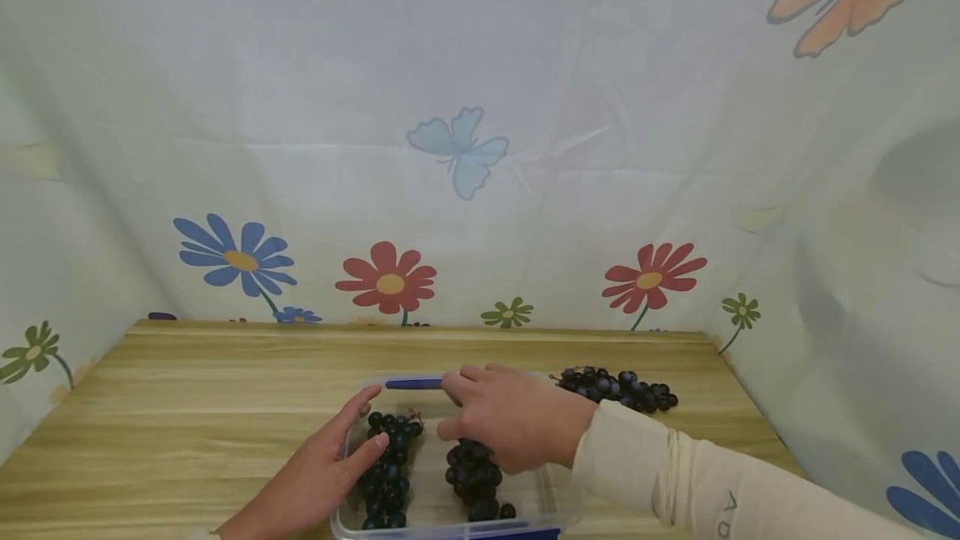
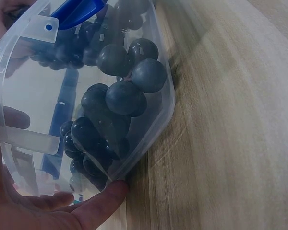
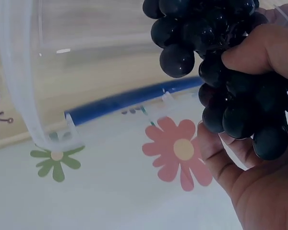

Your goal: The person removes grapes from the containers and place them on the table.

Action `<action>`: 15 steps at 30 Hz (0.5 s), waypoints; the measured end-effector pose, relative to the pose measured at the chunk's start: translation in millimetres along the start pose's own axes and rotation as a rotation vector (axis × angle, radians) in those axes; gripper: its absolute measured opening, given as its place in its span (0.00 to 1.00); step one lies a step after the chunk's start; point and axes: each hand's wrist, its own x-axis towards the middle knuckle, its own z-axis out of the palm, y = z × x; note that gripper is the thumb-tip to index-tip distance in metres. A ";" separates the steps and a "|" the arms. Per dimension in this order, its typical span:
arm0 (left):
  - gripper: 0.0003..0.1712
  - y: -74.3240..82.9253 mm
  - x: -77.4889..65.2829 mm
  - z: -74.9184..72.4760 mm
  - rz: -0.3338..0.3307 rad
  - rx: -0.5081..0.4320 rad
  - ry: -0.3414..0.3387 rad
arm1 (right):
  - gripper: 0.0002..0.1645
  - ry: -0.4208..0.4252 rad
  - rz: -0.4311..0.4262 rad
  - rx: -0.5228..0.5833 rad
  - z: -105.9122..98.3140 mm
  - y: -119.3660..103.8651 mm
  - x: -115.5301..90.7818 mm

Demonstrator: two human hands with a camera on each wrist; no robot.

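My right hand [image 1: 517, 417] holds a bunch of dark grapes [image 1: 477, 482] by its upper end, over the right part of a clear plastic container [image 1: 429, 482]. In the right wrist view, the thumb and fingers pinch this bunch from both sides. A second bunch of black grapes [image 1: 388, 477] lies along the container's left side, its stem showing at the far end. My left hand [image 1: 318, 461] grips the container's left wall, thumb over the rim and fingers outside. The left wrist view shows the grapes [image 2: 125, 97] through the clear wall, with a fingertip at the bottom corner.
A third bunch of grapes [image 1: 615, 388] lies on the wooden table [image 1: 225, 407], behind and right of the container. Blue clip latches [image 1: 414, 383] sit on the container's far and near sides. A flower-printed curtain [image 1: 315, 190] encloses the table at the back and sides.
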 end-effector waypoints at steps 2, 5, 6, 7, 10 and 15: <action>0.44 -0.1 0.1 0.0 0.002 -0.005 0.001 | 0.29 -0.005 0.006 -0.005 -3.8 1.1 -1.4; 0.44 -0.6 0.6 0.2 0.000 -0.013 -0.001 | 0.28 -0.008 0.015 0.003 -8.6 2.3 -4.0; 0.44 -0.7 0.9 0.3 -0.003 -0.013 -0.001 | 0.28 -0.009 0.017 0.003 -9.8 2.8 -5.0; 0.44 -0.9 1.2 0.4 -0.005 -0.013 -0.001 | 0.28 -0.009 0.018 0.001 -10.9 3.1 -6.2; 0.44 -1.1 2.4 0.6 -0.015 -0.009 0.000 | 0.26 -0.003 0.023 -0.016 -13.0 4.0 -10.0; 0.44 -0.7 3.6 0.7 -0.017 0.008 0.005 | 0.24 0.005 0.029 -0.032 -15.9 5.7 -16.0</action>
